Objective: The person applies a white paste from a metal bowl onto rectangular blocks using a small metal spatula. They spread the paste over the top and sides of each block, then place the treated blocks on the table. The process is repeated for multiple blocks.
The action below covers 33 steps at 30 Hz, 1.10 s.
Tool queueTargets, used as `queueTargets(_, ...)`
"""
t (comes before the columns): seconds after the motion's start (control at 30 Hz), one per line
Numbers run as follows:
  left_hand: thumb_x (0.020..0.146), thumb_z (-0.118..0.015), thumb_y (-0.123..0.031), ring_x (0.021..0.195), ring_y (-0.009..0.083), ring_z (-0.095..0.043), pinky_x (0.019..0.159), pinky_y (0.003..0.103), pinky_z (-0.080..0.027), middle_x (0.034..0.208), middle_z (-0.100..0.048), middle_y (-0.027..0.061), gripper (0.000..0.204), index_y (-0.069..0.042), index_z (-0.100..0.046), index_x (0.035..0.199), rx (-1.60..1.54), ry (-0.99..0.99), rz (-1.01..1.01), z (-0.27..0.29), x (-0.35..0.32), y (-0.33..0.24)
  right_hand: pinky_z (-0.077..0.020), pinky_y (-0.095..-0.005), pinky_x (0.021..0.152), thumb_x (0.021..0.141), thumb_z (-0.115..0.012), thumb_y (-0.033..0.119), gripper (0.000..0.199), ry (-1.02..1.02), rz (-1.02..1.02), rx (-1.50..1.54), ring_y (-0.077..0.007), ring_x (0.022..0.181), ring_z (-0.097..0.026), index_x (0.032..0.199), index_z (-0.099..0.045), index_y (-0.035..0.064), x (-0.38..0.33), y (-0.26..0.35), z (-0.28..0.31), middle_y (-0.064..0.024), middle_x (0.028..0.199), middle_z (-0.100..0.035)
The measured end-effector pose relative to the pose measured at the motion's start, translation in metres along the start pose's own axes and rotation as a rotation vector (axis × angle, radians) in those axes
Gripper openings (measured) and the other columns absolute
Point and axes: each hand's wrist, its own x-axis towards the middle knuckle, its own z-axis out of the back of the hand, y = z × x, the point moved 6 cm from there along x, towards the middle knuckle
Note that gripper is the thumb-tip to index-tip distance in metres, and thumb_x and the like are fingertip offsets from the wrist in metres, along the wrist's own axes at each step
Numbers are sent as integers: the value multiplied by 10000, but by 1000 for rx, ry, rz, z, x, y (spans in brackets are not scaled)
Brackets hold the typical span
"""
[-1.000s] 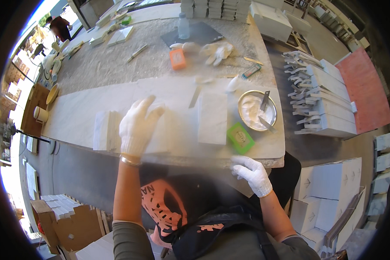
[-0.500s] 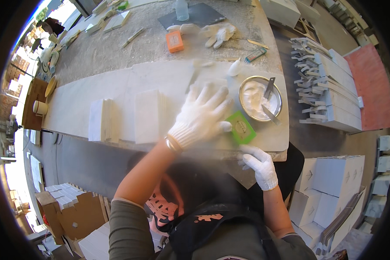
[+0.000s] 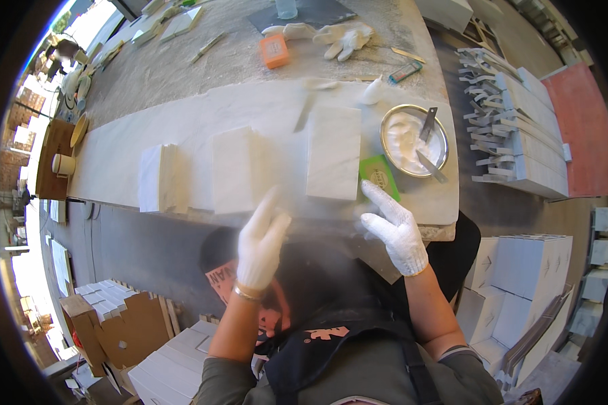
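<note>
My left hand (image 3: 261, 244), in a white knit glove, is held at the table's near edge with fingers stretched and nothing in it. Also gloved, my right hand (image 3: 394, 228) has its thumb and fingers apart, close to a green block with a printed label (image 3: 377, 177); no grip on it shows. Between and beyond the hands lies a white marble tile (image 3: 333, 155). A steel bowl (image 3: 384, 145) of white paste, with two putty knives in it, stands beyond the right hand. Two stacks of white tiles, the closer one (image 3: 231, 169) and the farther one (image 3: 154, 179), are to the left.
On the dusty table (image 3: 148, 84) are an orange box (image 3: 274, 51), loose white gloves (image 3: 344, 40), a small white bottle (image 3: 371, 92) and a teal cutter (image 3: 405, 72). White cartons (image 3: 527, 277) stand at the lower right; a brown carton (image 3: 125, 334) is at the lower left.
My left hand has come off the tile toward me and to the left, uncovering the tile. The right hand has shifted slightly up and left. The view has moved a little.
</note>
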Motion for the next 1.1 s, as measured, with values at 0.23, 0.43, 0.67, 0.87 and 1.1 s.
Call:
queueTargets(0.23,1006,-599,-161,880,143,-689,778,276,-559,1124,-717,85,592,-34,-489,1573,-150,188,25,-23,12,-3,-536,-290,891,951,-653,16,673,35,-27,62,-138,998,-659,1594,-456,37,-6,6,-14,-94,1243,-716)
queueTargets(0.43,992,-617,-146,924,185,-719,791,282,-566,1215,-731,124,545,3,-549,1512,-268,259,45,-27,6,0,-559,-327,938,921,-641,-20,686,41,108,34,-192,1093,-681,1582,-458,6,-8,-7,-13,-137,1328,-684)
queueTargets(0.67,983,-627,-163,971,352,-757,824,395,-629,1240,-722,199,472,69,-597,1393,-599,364,215,-23,-13,41,-602,-373,797,987,-619,172,523,41,-150,481,-258,1066,-709,1445,-558,-72,-30,-35,4,-182,1302,-697)
queueTargets(0.87,1039,-581,-404,949,231,-664,716,363,-543,1207,-692,151,627,46,-519,1471,-688,395,250,-42,-9,53,-524,-328,708,1080,-501,431,618,153,-113,598,-216,904,-683,1378,-584,-103,-20,-31,-21,-159,1152,-727)
queueTargets(1.1,1062,-587,-409,1109,223,-637,908,375,-526,1298,-672,122,594,34,-546,1455,-665,388,227,-48,-10,45,-557,-332,748,1013,-642,259,432,109,-163,351,-192,843,-692,1285,-648,-76,-21,-18,-18,-118,1078,-741)
